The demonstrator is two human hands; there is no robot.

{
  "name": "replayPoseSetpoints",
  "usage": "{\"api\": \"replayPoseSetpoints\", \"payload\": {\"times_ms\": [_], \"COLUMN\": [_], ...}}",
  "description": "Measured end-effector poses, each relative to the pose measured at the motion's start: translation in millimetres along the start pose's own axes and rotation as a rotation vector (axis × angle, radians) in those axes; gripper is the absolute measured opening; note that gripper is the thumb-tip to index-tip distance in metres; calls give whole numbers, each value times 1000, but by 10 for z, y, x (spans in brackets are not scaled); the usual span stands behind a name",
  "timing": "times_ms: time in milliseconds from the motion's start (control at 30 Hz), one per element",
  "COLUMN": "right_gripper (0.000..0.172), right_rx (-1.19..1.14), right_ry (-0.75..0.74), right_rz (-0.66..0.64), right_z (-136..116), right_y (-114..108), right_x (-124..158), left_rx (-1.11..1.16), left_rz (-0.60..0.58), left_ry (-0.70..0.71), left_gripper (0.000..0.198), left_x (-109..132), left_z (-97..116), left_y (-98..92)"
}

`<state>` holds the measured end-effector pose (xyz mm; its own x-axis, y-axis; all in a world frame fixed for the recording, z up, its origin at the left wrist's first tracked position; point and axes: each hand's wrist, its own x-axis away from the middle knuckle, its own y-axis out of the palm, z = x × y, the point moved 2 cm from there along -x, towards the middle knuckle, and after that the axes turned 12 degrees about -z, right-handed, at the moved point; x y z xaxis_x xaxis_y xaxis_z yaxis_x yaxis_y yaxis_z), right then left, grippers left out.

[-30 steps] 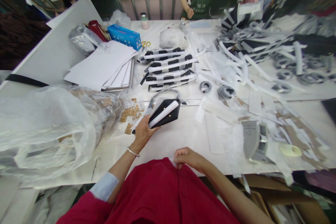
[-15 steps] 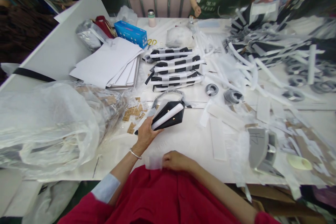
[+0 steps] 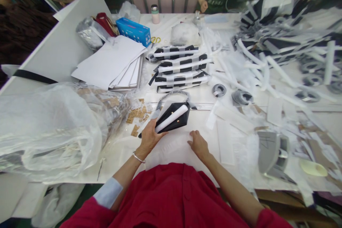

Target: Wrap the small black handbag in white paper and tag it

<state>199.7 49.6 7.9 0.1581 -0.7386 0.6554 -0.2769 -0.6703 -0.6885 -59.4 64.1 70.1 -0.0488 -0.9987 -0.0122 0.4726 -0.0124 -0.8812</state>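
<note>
My left hand [image 3: 150, 136] is closed on the left end of a black bag [image 3: 179, 118] lying tilted on the table. A white foam tube [image 3: 171, 118] lies along the bag's front, between small gold-coloured studs. The bag's handle [image 3: 173, 93], wrapped in grey-clear plastic, arches behind it. Below the bag, a thin translucent wrapping sheet [image 3: 171, 146] lies in front of my body. My right hand [image 3: 199, 145] is at its right edge, finger and thumb bent around that edge; the exact contact is faint.
Wrapped black bags [image 3: 181, 65] are stacked behind. Brown tags [image 3: 139, 111] and a large plastic bag [image 3: 53, 124] lie left, near white paper sheets [image 3: 109, 62]. Rolled strips [image 3: 242, 97], foam strips and a grey tape dispenser [image 3: 272, 153] are right. A co-worker's hand [image 3: 203, 6] is across the table.
My right hand has moved away from my waist, forward and right, drawing a translucent sheet out over the table. My left hand stays on the bag.
</note>
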Motion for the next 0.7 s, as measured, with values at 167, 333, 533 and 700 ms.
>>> {"api": "replayPoseSetpoints", "payload": {"times_ms": [167,333,533,700], "right_gripper": [12,30,23,19], "right_rx": [-8,24,161,187], "right_ry": [-50,-35,-67,-57], "right_rz": [-118,-74,-103,-111], "right_z": [96,194,124,94], "right_y": [-70,-138,-134,-117], "right_x": [-90,-84,-80,-68], "left_rx": [-7,8,5,2], "left_rz": [25,21,30,16], "left_ry": [29,16,9,-12], "left_gripper": [69,66,70,70], "left_x": [22,48,52,53], "left_z": [-19,-30,-49,-55], "left_y": [14,14,36,44]}}
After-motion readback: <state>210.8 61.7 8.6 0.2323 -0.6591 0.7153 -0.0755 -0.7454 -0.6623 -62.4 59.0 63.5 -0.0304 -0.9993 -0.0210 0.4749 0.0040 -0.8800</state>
